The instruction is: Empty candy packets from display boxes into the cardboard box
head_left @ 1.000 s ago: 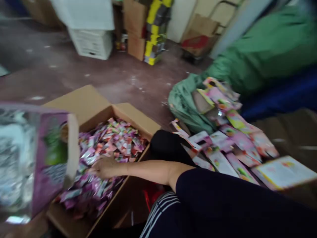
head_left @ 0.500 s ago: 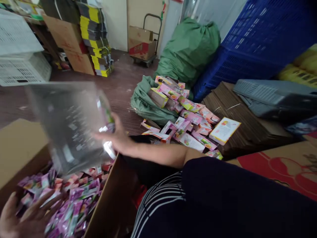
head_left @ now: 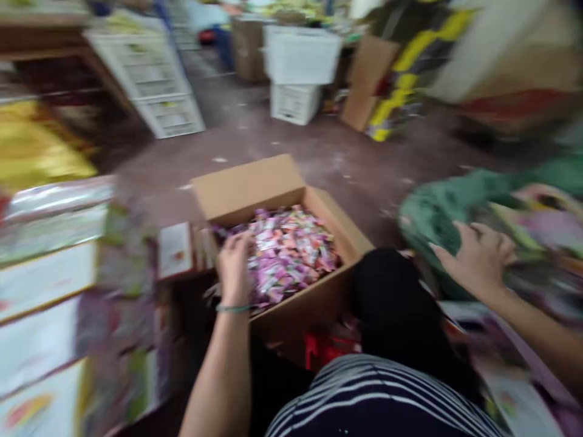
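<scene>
My left hand (head_left: 234, 258) is at the left side of an open cardboard carton (head_left: 344, 227), its fingers loosely bent and apart, with nothing visible in them. Inside the carton lies a heap of small purple, pink and orange sachets (head_left: 286, 252). Off to the right, my right hand (head_left: 478, 258) is open with spread fingers and holds nothing. It is above the pile of printed boxes with clear windows (head_left: 546, 218), beside a green sack (head_left: 430, 209). Motion blur softens that pile.
Rows of packed printed boxes (head_left: 45, 273) are stacked at the left, with a small white box (head_left: 175, 249) beside the carton. White plastic crates (head_left: 300, 57) and a yellow-and-grey bundle (head_left: 396, 85) stand farther back. Something red (head_left: 328, 349) is below the carton.
The view has swung left. My right hand has let go of the clear plastic-sided box and is now empty over the pile at the right. My left hand remains near the sachets.
</scene>
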Tool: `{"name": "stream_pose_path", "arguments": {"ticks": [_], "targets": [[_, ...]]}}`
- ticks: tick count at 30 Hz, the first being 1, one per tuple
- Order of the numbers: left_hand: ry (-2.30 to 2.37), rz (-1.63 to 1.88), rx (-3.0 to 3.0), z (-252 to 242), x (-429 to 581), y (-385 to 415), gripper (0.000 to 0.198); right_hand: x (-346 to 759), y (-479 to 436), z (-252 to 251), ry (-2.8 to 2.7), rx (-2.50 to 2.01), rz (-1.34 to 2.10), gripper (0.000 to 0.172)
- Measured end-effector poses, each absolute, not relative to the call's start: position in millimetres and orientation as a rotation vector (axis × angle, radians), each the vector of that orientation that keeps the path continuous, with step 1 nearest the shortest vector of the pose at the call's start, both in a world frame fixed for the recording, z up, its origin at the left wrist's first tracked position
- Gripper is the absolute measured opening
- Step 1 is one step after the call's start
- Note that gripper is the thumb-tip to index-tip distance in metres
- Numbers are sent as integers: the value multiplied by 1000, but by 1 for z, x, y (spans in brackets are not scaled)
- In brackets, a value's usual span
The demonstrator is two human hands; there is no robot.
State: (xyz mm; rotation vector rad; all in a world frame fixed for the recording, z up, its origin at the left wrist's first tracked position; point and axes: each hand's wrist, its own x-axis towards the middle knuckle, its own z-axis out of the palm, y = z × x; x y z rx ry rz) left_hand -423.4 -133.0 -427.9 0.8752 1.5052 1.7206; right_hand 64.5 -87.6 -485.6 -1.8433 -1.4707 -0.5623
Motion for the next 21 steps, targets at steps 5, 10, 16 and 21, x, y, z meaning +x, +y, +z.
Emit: {"name": "stream_pose_path", "arguments": {"ticks": [5, 10, 16, 21], "targets": [[1355, 1948, 685, -455, -428, -140, 24, -223, 2, -464, -2233, -798, -1, 48], [1363, 2169, 538, -437, -446, -164, 19, -500, -10, -474, -2724, -839, 473, 54], [1403, 2208, 321, -436, -470, -169, 17, -654, -74, -564, -2998, -1111, 459, 67], [1466, 2133, 249, -441, -483, -179, 22, -662, -87, -628, -3150, -762, 466, 58]]}}
